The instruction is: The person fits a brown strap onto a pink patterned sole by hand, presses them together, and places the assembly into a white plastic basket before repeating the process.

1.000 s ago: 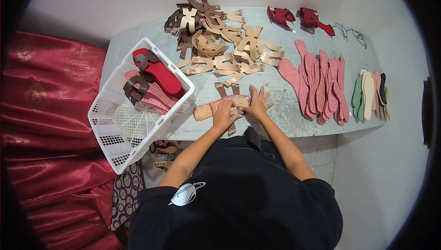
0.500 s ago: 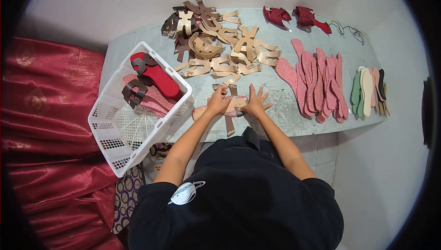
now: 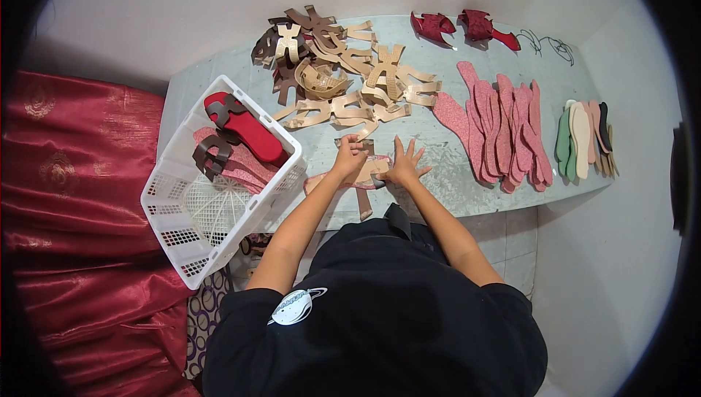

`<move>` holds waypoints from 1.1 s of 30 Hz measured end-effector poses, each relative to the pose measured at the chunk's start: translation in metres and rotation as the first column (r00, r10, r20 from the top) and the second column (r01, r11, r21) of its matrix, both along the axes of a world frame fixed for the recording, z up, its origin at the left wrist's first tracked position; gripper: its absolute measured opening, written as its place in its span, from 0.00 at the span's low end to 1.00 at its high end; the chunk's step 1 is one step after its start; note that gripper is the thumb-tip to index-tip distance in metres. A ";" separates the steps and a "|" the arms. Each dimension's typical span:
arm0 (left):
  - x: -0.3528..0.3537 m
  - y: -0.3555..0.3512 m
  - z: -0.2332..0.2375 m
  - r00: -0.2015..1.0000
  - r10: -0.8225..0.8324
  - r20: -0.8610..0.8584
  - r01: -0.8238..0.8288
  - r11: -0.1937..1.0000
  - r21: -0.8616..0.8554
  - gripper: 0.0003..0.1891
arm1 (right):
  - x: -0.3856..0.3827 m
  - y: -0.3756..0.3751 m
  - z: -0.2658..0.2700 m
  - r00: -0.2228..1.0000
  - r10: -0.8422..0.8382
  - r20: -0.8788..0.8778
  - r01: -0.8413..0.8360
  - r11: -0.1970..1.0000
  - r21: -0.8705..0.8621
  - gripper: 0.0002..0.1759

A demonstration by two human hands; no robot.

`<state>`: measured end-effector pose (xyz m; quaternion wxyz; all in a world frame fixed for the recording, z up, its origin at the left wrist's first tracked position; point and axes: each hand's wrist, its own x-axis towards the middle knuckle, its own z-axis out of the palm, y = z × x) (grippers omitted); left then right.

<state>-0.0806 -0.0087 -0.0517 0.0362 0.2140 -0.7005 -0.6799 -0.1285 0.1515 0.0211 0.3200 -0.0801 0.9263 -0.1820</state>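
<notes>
A pink-edged insole with a tan face (image 3: 362,174) lies flat near the table's front edge. Beneath it a brown strap (image 3: 364,203) sticks out front and back. My left hand (image 3: 348,156) is over the insole's middle, fingers bent together at the end of a small tan strip (image 3: 367,130); whether it grips the strip is too small to tell. My right hand (image 3: 404,163) has its fingers spread and rests against the insole's right end, with some fingers on the table.
On the left stands a white basket (image 3: 232,79) with a red sole (image 3: 257,134) and brown straps inside. Tan and brown straps (image 3: 328,76) are heaped behind my hands. Pink insoles (image 3: 504,134) lie to the right, coloured insoles (image 3: 580,141) farther right, red pieces (image 3: 478,26) at the back.
The view has shifted slightly. Several fingers of my left hand remain bent over the insole, and a dark piece beside my right thumb shows less than before.
</notes>
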 end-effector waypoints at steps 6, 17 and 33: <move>0.005 0.009 0.012 0.998 -0.047 -0.049 0.035 0.975 -0.221 0.28 | -0.001 0.000 -0.002 1.000 0.000 0.007 0.000 1.000 0.010 0.68; 0.015 0.020 0.044 0.984 -0.140 -0.113 0.069 0.873 -0.483 0.07 | -0.002 0.001 -0.004 1.000 0.015 0.008 -0.015 1.000 0.027 0.68; 0.039 0.024 0.035 0.960 -0.248 -0.129 0.131 0.808 -0.574 0.10 | 0.003 0.010 -0.008 0.998 0.028 -0.061 -0.031 0.998 -0.052 0.66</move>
